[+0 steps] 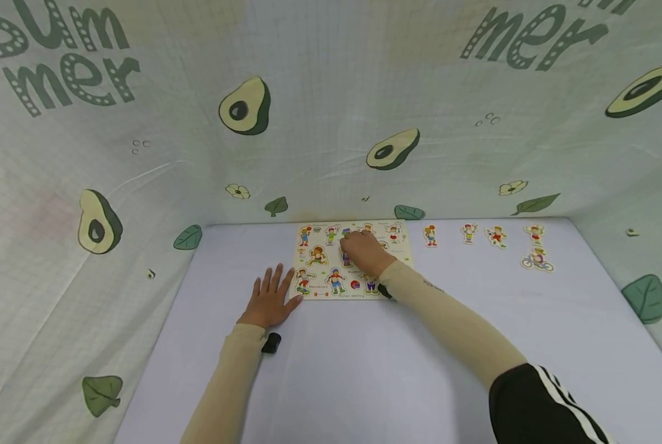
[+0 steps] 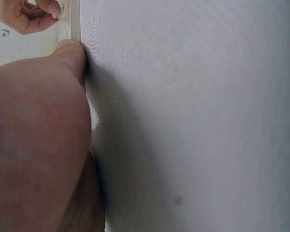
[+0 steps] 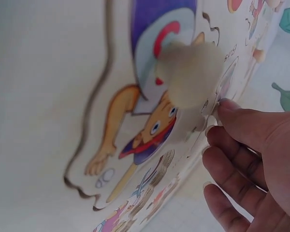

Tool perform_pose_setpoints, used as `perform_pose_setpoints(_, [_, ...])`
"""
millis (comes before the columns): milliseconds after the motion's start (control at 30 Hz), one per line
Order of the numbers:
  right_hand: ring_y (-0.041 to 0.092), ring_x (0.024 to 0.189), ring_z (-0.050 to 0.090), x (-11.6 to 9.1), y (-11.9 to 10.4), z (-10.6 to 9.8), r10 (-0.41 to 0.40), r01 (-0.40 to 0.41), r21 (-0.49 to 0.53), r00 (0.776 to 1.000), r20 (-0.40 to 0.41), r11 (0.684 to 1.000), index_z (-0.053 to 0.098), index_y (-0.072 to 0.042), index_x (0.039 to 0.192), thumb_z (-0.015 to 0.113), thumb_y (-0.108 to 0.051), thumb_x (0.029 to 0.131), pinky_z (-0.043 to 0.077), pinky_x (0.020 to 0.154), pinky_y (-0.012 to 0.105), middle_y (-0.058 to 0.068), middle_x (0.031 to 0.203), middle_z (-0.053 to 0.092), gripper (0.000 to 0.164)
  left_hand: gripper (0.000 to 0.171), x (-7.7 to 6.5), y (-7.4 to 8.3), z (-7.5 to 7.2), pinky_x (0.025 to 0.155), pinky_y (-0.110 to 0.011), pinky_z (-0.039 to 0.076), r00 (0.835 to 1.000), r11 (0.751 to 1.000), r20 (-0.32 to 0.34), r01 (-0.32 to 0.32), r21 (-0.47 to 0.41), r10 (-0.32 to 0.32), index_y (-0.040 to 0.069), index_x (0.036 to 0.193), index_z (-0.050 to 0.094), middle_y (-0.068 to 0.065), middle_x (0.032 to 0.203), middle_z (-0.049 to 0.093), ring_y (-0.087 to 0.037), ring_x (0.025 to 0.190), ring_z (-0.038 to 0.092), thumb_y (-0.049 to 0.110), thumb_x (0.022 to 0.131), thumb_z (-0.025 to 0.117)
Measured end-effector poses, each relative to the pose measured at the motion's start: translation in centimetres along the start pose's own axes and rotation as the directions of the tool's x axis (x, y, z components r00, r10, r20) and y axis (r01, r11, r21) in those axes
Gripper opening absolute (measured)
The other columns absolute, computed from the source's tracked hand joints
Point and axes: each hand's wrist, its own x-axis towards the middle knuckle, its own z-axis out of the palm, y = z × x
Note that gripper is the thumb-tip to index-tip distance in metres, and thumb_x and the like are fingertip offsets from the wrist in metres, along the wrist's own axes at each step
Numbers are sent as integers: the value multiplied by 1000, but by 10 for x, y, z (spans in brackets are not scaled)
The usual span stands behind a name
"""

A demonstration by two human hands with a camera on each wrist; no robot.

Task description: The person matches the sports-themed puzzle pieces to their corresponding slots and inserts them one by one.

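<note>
A wooden knob puzzle board [image 1: 339,295] with printed sports figures lies at the far side of the table. My right hand [image 1: 364,251] reaches over its middle, thumb and fingertips pinching a puzzle piece by its small knob; the hand covers most of that piece. In the right wrist view, the right hand [image 3: 261,159] is close to the board's surface, beyond a baseball figure piece [image 3: 154,121] with a blurred round knob. My left hand [image 1: 270,300] rests flat on the table with fingers spread, its thumb at the board's lower left edge.
Right of the board lie loose figure pieces: one with a ball [image 1: 430,236], two more [image 1: 468,233] [image 1: 496,237], another [image 1: 535,234], and a cyclist [image 1: 537,260]. A cloth printed with avocados [image 1: 245,106] hangs behind the white table [image 1: 353,370].
</note>
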Motion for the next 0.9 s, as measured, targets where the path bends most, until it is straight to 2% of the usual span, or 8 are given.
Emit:
perform_pose_setpoints(233, [28, 107, 72, -2, 0, -1, 12, -12, 2, 1000, -5, 1000, 75, -6, 112, 69, -15, 105, 56, 100, 47, 9, 112, 75, 13, 79, -4, 7, -9, 129, -65, 2, 1000, 1000, 3, 9, -2, -9, 10, 171, 17, -22, 177, 2, -47, 162, -1, 48, 110, 50])
perform_pose_setpoints(433, [28, 112, 70, -15, 6, -4, 37, -37, 24, 999, -21, 999, 75, -5, 119, 71, -18, 104, 55, 101, 46, 9, 119, 73, 20, 79, -6, 8, -9, 129, -64, 4, 1000, 1000, 4, 17, 9, -17, 10, 171, 18, -22, 177, 3, -47, 162, 1, 49, 110, 50])
perform_pose_setpoints(633, [29, 115, 69, -40, 21, -8, 94, -87, 83, 992, -79, 993, 73, -6, 121, 77, -16, 99, 54, 102, 47, 9, 121, 72, 24, 79, -7, 9, -9, 129, -64, 3, 1000, 1000, 9, 19, 8, -19, 11, 171, 17, -22, 177, 2, -47, 162, 0, 49, 110, 50])
perform_pose_setpoints(900, [33, 110, 68, -87, 48, -14, 177, -155, 154, 973, -145, 976, 74, -2, 120, 79, -10, 96, 54, 97, 50, 12, 116, 71, 25, 80, -7, 8, -7, 129, -65, 4, 1000, 1000, 7, 19, 7, -19, 10, 171, 16, -22, 177, 2, -47, 162, 0, 49, 110, 50])
